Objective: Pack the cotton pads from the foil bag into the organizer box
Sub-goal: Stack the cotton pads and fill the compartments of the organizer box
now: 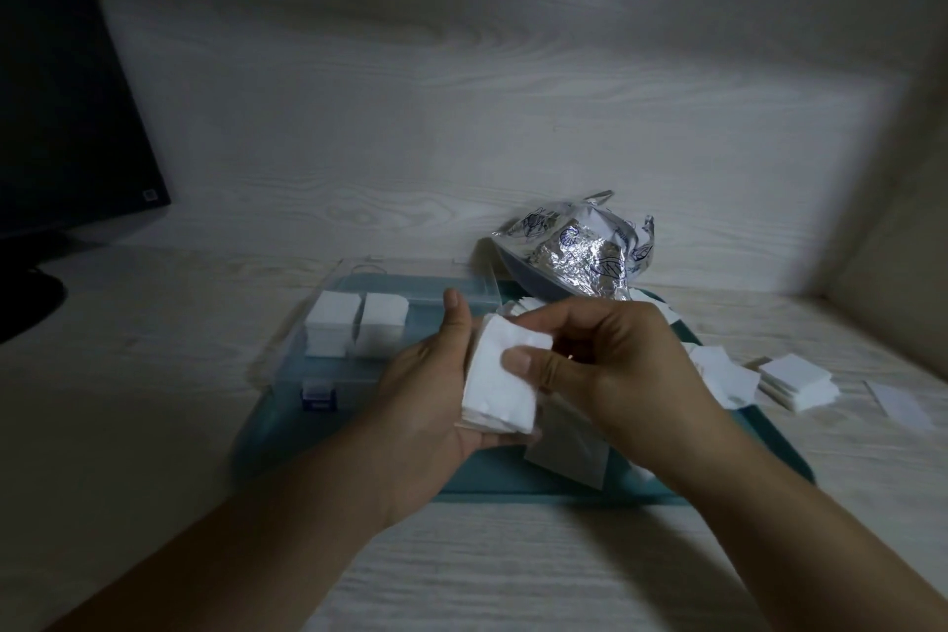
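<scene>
A stack of square white cotton pads [500, 377] sits upright in the cupped left hand [436, 375], over a teal tray [513, 482]. The right hand [605, 364] pinches the stack's top, thumb on its front face. Behind to the left, a clear organizer box [390, 303] holds two neat pad stacks [356, 328]. A crinkled foil bag [574, 252] lies behind the hands. Loose pads [795, 380] lie on the pale wood-grain table [513, 570].

No legible text, foil bag [579, 254] included.
</scene>
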